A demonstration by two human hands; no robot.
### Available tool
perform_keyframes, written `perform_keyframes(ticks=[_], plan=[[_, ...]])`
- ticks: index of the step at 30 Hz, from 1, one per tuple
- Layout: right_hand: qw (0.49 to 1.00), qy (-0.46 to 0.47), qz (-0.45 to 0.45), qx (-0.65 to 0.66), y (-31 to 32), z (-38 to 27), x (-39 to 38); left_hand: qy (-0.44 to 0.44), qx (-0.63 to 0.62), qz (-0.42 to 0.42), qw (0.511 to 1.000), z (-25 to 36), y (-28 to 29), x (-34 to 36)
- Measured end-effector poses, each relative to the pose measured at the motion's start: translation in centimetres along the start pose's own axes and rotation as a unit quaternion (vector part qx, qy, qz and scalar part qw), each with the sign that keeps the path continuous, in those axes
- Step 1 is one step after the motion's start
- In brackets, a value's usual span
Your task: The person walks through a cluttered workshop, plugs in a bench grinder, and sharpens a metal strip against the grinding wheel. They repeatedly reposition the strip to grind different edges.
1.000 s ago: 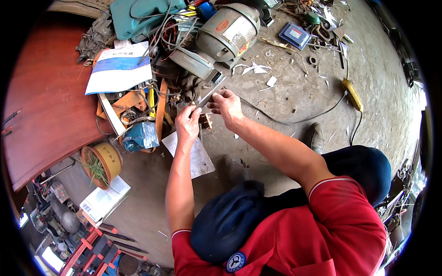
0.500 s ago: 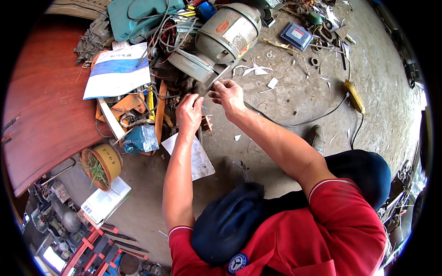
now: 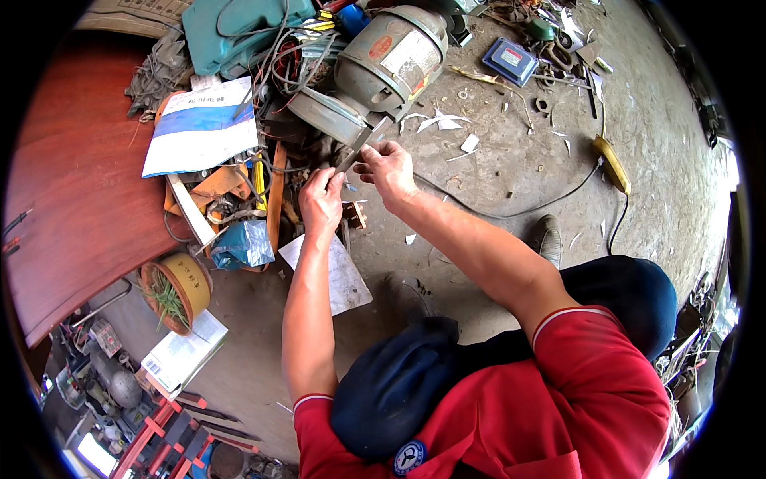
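Observation:
A grey bench grinder [image 3: 363,88] stands on the floor in front of me, its round wheel guard [image 3: 323,113] turned toward my hands. Between my two hands runs a thin, dark flat metal strip [image 3: 348,162], close to the near end of the guard. My left hand [image 3: 321,199] pinches the strip's lower end between thumb and fingers. At its upper end my right hand [image 3: 387,169] is closed on it, beside the grinder's tool rest. Whether the strip touches the wheel is hidden by the guard and my fingers.
On the left, a paper leaflet [image 3: 203,132] lies over a heap of tools beside a red-brown table [image 3: 76,176]. A potted plant [image 3: 185,287] stands nearer. A cable runs across the floor to a yellow power strip [image 3: 613,165]. A blue box [image 3: 511,61] lies among scraps at the back.
Both hands keep hold of the metal strip and have shifted only slightly by the wheel guard. The whole view has drifted a little to the left.

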State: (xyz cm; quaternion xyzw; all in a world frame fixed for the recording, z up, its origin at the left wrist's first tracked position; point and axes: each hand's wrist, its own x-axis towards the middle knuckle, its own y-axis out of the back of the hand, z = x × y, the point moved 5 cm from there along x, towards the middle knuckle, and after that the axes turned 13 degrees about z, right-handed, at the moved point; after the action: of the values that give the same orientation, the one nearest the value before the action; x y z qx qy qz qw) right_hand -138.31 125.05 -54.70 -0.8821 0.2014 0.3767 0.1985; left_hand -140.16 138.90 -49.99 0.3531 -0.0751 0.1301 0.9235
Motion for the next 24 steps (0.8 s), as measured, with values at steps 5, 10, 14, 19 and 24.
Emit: perform_keyframes(ticks=[5,10,14,19,24], plan=[[1.0,0.004,-0.001,-0.018,-0.4,0.8,-0.6,0.021,-0.005,0.011,1.0,-1.0,0.8,-1.0],[0.999,0.005,-0.013,-0.053,-0.6,1.7,-1.0,0.042,-0.015,0.019,0.999,-2.3,1.3,-2.1],[0.998,0.009,-0.023,-0.062,-0.7,2.2,-1.2,0.042,-0.018,0.032,0.998,-2.2,1.8,-2.6],[0.996,0.016,-0.048,-0.078,-1.0,2.7,-2.4,0.046,0.012,0.05,0.998,-2.4,3.0,-3.9],[0.991,-0.014,-0.116,-0.062,-0.5,3.3,-3.4,-0.123,0.148,0.077,0.978,0.7,4.6,-5.1]])
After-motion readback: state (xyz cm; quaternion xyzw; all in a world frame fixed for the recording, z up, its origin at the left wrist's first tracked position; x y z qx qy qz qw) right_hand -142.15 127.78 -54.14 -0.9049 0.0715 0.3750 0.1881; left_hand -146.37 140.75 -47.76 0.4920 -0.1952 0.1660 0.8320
